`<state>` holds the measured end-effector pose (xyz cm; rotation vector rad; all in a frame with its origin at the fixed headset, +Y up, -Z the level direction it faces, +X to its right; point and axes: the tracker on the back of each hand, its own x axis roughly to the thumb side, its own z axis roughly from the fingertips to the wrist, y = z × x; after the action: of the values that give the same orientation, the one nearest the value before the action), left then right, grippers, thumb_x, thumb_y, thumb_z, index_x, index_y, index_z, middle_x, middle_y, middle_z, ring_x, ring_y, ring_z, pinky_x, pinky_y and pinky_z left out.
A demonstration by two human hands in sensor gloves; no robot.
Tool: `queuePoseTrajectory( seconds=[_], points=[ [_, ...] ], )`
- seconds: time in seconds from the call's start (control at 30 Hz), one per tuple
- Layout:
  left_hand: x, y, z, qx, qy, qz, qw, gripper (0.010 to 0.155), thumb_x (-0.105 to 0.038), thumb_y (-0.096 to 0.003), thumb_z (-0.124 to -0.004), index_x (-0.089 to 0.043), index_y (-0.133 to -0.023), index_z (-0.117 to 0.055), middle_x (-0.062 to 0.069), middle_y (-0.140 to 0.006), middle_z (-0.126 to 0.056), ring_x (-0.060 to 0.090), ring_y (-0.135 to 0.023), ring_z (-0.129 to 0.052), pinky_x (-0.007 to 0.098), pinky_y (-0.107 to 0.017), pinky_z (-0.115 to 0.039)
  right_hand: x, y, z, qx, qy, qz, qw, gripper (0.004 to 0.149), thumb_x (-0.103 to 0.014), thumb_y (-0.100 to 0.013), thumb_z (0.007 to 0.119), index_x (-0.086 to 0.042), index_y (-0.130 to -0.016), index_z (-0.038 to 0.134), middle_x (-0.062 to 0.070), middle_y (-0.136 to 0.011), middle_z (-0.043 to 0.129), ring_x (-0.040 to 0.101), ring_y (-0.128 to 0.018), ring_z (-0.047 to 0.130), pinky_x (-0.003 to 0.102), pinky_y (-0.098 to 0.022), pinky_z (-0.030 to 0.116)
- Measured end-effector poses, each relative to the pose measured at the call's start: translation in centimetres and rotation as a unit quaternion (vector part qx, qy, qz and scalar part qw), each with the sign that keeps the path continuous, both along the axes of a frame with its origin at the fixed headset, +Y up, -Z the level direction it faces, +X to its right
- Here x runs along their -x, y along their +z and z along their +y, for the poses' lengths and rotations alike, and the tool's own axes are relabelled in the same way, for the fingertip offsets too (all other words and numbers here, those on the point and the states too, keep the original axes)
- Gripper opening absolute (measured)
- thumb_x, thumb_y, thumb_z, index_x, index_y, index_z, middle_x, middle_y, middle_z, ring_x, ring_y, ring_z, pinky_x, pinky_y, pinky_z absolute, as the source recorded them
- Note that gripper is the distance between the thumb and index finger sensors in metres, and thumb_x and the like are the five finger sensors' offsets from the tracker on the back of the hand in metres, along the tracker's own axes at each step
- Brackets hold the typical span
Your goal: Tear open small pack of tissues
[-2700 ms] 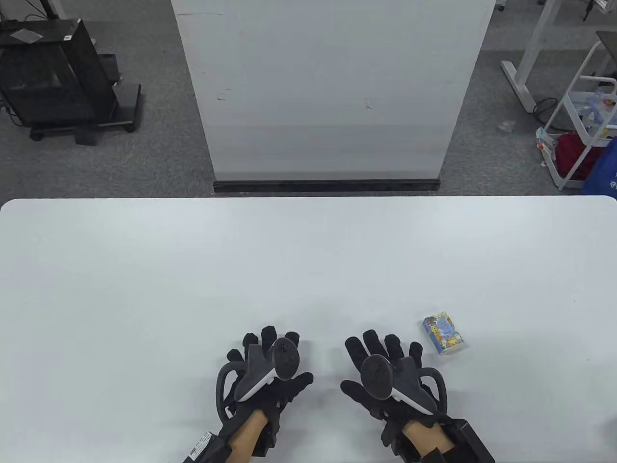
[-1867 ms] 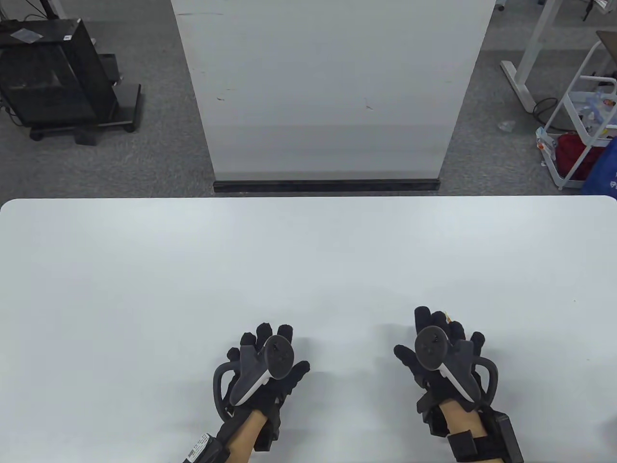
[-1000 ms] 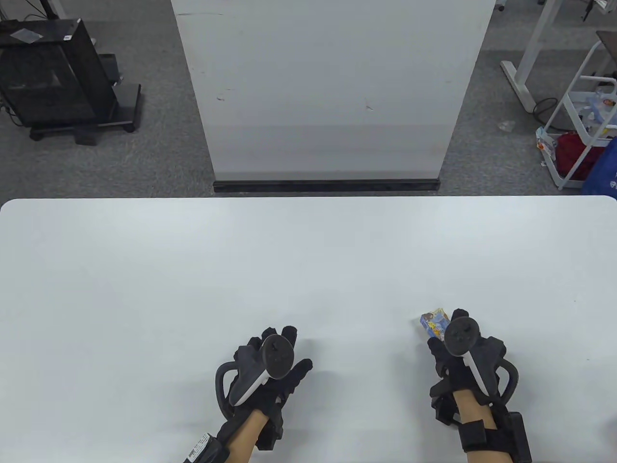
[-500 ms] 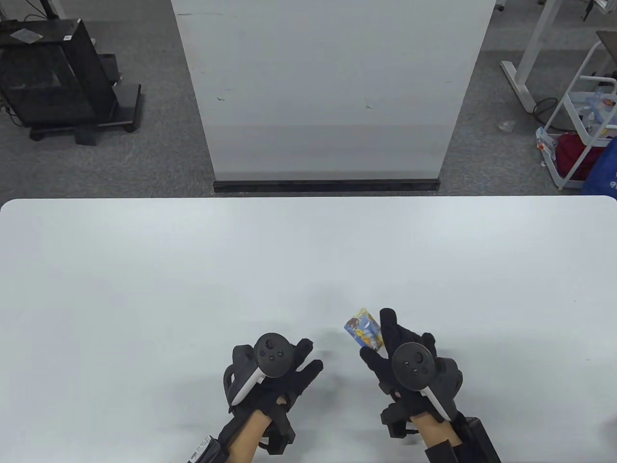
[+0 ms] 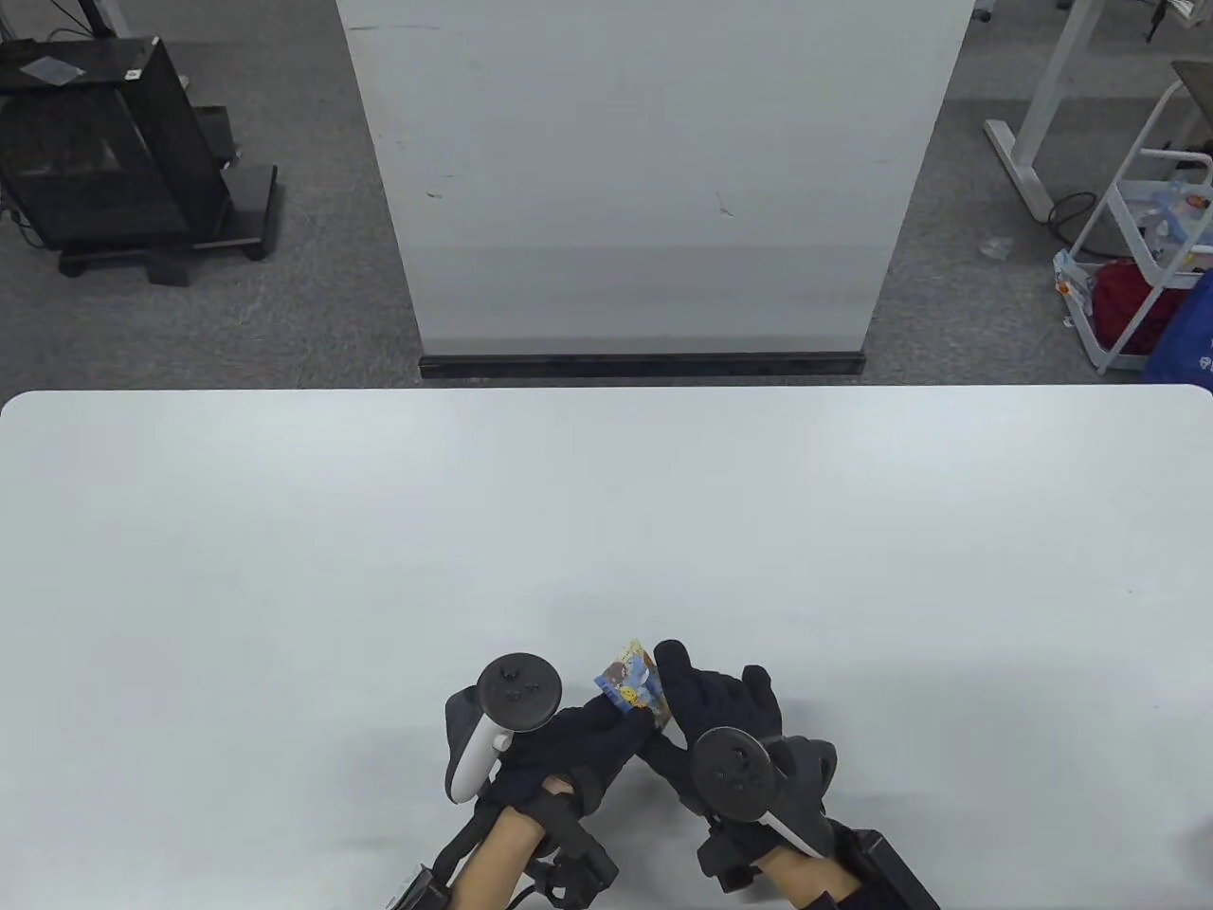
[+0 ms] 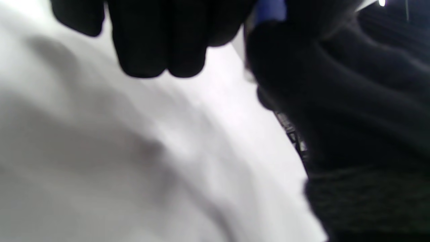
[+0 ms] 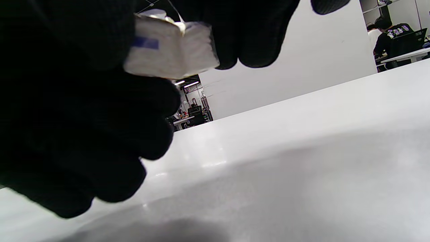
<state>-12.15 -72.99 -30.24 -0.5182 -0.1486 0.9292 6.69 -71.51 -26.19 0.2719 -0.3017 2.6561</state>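
The small tissue pack (image 5: 632,682), blue and yellow with cartoon print, is held above the white table (image 5: 284,531) near its front edge, between both hands. My right hand (image 5: 706,706) grips the pack's right side. My left hand (image 5: 592,735) holds its lower left end. In the right wrist view the pack (image 7: 169,50) shows its white underside between gloved fingers (image 7: 242,40). In the left wrist view only a blue sliver of the pack (image 6: 270,10) shows at the top, between dark fingers (image 6: 161,43).
A tall white panel (image 5: 654,171) stands on the floor beyond the table's far edge. A black cabinet (image 5: 104,142) is at the back left. A white cart (image 5: 1151,246) with a red bag is at the back right.
My right hand went right to the pack, picked it up and carried it left to the middle front. My left hand turned and moved right to meet it; both now hold the pack.
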Motion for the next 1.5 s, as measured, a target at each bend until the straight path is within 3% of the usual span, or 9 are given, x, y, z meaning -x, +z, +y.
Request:
queuePoseTrajectory(
  seconds=[0.17, 0.37, 0.53, 0.77, 1.0, 1.33, 1.5],
  points=[
    [0.1, -0.2, -0.4, 0.016, 0.116, 0.032, 0.993, 0.072, -0.048, -0.0542, -0.069, -0.013, -0.11, -0.042, 0.017, -0.108, -0.066, 0.043, -0.096, -0.074, 0.067, -0.072, -0.052, -0.1, 0.2, -0.3, 0.029, -0.058, 0.007, 0.998, 0.091, -0.062, -0.041, 0.082, -0.018, -0.114, 0.052, 0.001, -0.097, 0.081, 0.028, -0.089, 0.082, 0.066, -0.075, 0.047],
    [1.3, -0.6, -0.1, -0.019, 0.09, 0.078, 0.993, 0.068, -0.04, -0.0546, -0.07, -0.009, -0.109, -0.043, 0.014, -0.098, -0.078, 0.039, -0.087, -0.084, 0.066, -0.071, -0.055, -0.9, 0.0, -0.3, 0.033, -0.072, 0.013, 0.997, 0.088, -0.059, -0.042, 0.083, -0.021, -0.114, 0.051, -0.001, -0.099, 0.079, 0.027, -0.091, 0.081, 0.064, -0.076, 0.049],
    [1.8, -1.2, -0.2, -0.011, 0.054, 0.048, 0.997, 0.068, -0.038, -0.0545, -0.072, -0.007, -0.108, -0.042, 0.013, -0.093, -0.084, 0.038, -0.081, -0.089, 0.065, -0.071, -0.057, -1.8, -0.2, 0.2, -0.035, 0.007, 0.008, 0.999, 0.077, -0.054, -0.044, 0.084, -0.03, -0.112, 0.056, -0.009, -0.096, 0.08, 0.022, -0.093, 0.079, 0.062, -0.077, 0.049],
    [1.0, -1.4, -0.4, -0.004, 0.054, -0.031, 0.998, 0.073, -0.037, -0.0546, -0.072, -0.005, -0.108, -0.034, 0.012, -0.089, -0.086, 0.036, -0.077, -0.091, 0.064, -0.07, -0.059, -1.1, -0.2, 0.3, -0.057, 0.043, 0.033, 0.997, 0.064, -0.051, -0.043, 0.084, -0.039, -0.104, 0.07, -0.014, -0.093, 0.082, 0.02, -0.094, 0.078, 0.061, -0.078, 0.049],
    [0.6, -1.3, -0.2, 0.005, 0.096, -0.089, 0.991, 0.07, -0.032, -0.0552, -0.07, -0.006, -0.109, -0.033, 0.014, -0.092, -0.083, 0.038, -0.078, -0.088, 0.066, -0.071, -0.056, -1.8, -0.3, 0.6, -0.054, -0.006, 0.043, 0.998, 0.054, -0.048, -0.042, 0.083, -0.04, -0.095, 0.078, -0.014, -0.086, 0.086, 0.019, -0.092, 0.079, 0.061, -0.079, 0.049],
    [0.4, -1.1, -0.2, 0.01, 0.116, -0.094, 0.989, 0.07, -0.034, -0.0556, -0.069, -0.006, -0.109, -0.033, 0.013, -0.091, -0.084, 0.037, -0.078, -0.089, 0.066, -0.071, -0.056, -1.8, 0.0, 0.4, -0.088, -0.019, 0.045, 0.995, 0.041, -0.045, -0.046, 0.082, -0.039, -0.087, 0.084, -0.015, -0.079, 0.087, 0.017, -0.088, 0.081, 0.06, -0.078, 0.049],
    [0.3, -1.2, -0.8, 0.027, 0.128, -0.093, 0.987, 0.07, -0.035, -0.0558, -0.068, -0.006, -0.109, -0.033, 0.013, -0.091, -0.084, 0.037, -0.078, -0.089, 0.065, -0.071, -0.057, -1.7, -0.1, 0.2, -0.079, -0.018, 0.057, 0.995, 0.039, -0.042, -0.049, 0.08, -0.035, -0.088, 0.083, -0.012, -0.08, 0.085, 0.02, -0.089, 0.078, 0.061, -0.079, 0.047]
  ],
)
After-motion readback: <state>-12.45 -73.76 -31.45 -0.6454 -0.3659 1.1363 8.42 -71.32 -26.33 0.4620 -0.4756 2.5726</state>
